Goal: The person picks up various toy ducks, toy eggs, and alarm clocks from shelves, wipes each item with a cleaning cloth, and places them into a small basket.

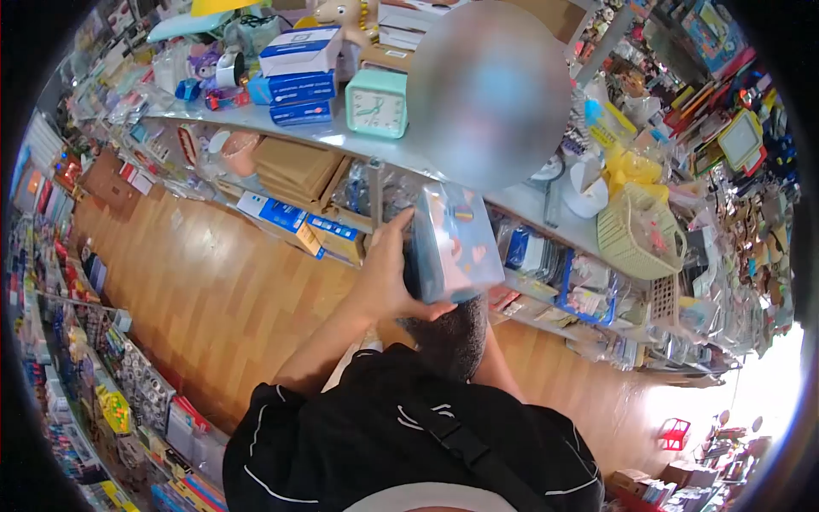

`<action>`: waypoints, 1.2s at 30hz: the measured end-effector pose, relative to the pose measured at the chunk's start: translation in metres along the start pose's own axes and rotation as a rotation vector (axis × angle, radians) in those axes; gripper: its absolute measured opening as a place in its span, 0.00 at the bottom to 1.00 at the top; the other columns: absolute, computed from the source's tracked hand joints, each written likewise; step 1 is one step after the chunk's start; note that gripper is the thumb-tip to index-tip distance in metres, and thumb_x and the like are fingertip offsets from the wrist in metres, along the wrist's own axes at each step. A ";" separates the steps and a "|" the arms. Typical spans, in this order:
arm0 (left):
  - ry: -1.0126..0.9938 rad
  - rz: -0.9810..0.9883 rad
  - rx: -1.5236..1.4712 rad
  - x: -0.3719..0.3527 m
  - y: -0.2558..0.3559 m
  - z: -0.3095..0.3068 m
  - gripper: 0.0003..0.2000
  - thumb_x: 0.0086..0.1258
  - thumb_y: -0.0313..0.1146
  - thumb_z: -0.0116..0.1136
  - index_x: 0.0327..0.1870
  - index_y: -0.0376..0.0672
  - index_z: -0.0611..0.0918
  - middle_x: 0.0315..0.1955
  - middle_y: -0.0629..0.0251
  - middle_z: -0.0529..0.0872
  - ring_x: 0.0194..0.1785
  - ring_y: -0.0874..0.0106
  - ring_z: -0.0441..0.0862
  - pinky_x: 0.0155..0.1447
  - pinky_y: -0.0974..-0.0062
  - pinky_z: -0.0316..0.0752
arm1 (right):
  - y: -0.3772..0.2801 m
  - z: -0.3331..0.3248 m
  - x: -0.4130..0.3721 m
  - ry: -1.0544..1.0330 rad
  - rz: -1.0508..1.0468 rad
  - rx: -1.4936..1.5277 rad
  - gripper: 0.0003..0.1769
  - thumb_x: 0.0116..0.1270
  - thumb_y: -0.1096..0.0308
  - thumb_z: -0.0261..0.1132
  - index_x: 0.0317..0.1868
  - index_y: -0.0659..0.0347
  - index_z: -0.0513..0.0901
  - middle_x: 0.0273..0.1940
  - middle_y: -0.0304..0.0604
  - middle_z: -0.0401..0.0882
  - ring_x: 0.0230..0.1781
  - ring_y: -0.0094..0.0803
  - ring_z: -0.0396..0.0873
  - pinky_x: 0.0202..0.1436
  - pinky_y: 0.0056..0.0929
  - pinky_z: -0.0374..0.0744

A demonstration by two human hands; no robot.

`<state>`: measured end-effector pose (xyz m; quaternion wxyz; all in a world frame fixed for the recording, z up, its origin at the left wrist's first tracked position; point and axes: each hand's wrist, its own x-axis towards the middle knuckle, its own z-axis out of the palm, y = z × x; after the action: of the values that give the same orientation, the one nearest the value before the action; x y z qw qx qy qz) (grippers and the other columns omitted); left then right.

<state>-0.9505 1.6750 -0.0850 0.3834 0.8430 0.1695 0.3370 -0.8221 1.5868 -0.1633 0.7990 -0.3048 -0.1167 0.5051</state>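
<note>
My left hand (pixel 386 277) is closed around the left side of a glossy box (pixel 461 243) with a pale blue and pink printed pattern. It holds the box tilted in front of me, just off the shelf edge. My right forearm (pixel 498 369) shows only in part; the box and a dark grey fuzzy-looking thing (pixel 452 346) hide my right hand. I cannot make out what the grey thing is. Beyond the box, a mint-green alarm clock (pixel 376 104) stands on the shelf (pixel 324 130).
Blue and white boxes (pixel 300 75) are stacked left of the clock. A woven basket (pixel 636 230) stands on the right. Brown cardboard boxes (pixel 294 169) fill a lower shelf. A large blurred patch (pixel 490 94) covers the shelf's middle. Packed shelves line the left.
</note>
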 end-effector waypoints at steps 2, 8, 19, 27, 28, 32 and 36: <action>-0.118 -0.095 -0.258 0.012 0.007 0.012 0.58 0.22 0.46 0.77 0.60 0.35 0.54 0.52 0.50 0.66 0.58 0.60 0.64 0.61 0.68 0.59 | -0.023 -0.008 0.012 0.003 -0.019 0.028 0.38 0.59 0.42 0.53 0.59 0.65 0.61 0.55 0.46 0.66 0.53 0.29 0.66 0.56 0.28 0.65; -0.146 0.109 -0.058 0.051 0.014 0.024 0.51 0.27 0.45 0.74 0.57 0.34 0.59 0.51 0.48 0.67 0.55 0.57 0.67 0.59 0.66 0.62 | -0.041 -0.031 0.015 0.056 0.029 -0.043 0.35 0.61 0.45 0.53 0.58 0.64 0.63 0.53 0.45 0.68 0.51 0.27 0.68 0.54 0.26 0.66; 0.127 0.106 -0.488 0.124 -0.062 0.002 0.56 0.32 0.42 0.72 0.63 0.35 0.48 0.59 0.53 0.57 0.64 0.62 0.54 0.66 0.67 0.47 | -0.081 0.052 0.022 0.000 -0.235 -0.945 0.32 0.62 0.63 0.58 0.65 0.51 0.56 0.49 0.44 0.71 0.43 0.24 0.68 0.46 0.21 0.68; 0.015 0.391 -0.233 0.144 -0.078 0.010 0.38 0.57 0.39 0.57 0.64 0.33 0.51 0.64 0.49 0.50 0.67 0.58 0.49 0.66 0.68 0.46 | -0.036 0.052 0.070 0.044 -0.364 -0.727 0.33 0.62 0.77 0.54 0.66 0.50 0.53 0.54 0.41 0.67 0.48 0.23 0.65 0.51 0.19 0.65; 0.003 0.388 -0.252 0.140 -0.080 0.009 0.38 0.57 0.39 0.57 0.64 0.33 0.51 0.64 0.49 0.50 0.67 0.58 0.49 0.66 0.68 0.46 | -0.030 0.050 0.073 0.063 -0.334 -0.699 0.33 0.61 0.79 0.53 0.66 0.50 0.54 0.55 0.40 0.66 0.48 0.22 0.65 0.52 0.19 0.64; 0.043 0.261 -0.357 0.121 -0.088 0.006 0.29 0.64 0.34 0.48 0.63 0.31 0.54 0.63 0.48 0.53 0.67 0.58 0.51 0.66 0.69 0.47 | -0.010 0.046 0.077 0.105 -0.286 -0.719 0.34 0.60 0.82 0.53 0.66 0.51 0.54 0.56 0.39 0.65 0.49 0.22 0.64 0.53 0.17 0.62; 0.112 0.277 -0.361 0.124 -0.101 0.003 0.26 0.62 0.30 0.51 0.61 0.30 0.59 0.61 0.48 0.60 0.64 0.57 0.59 0.64 0.69 0.53 | -0.003 0.058 0.080 0.114 -0.320 -0.751 0.36 0.59 0.81 0.54 0.66 0.51 0.53 0.51 0.38 0.67 0.46 0.20 0.64 0.49 0.15 0.63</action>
<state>-0.8623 1.8066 -0.1086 0.4678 0.7561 0.0101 0.4576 -0.8114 1.6776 -0.1253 0.7056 -0.5808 -0.2947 0.2793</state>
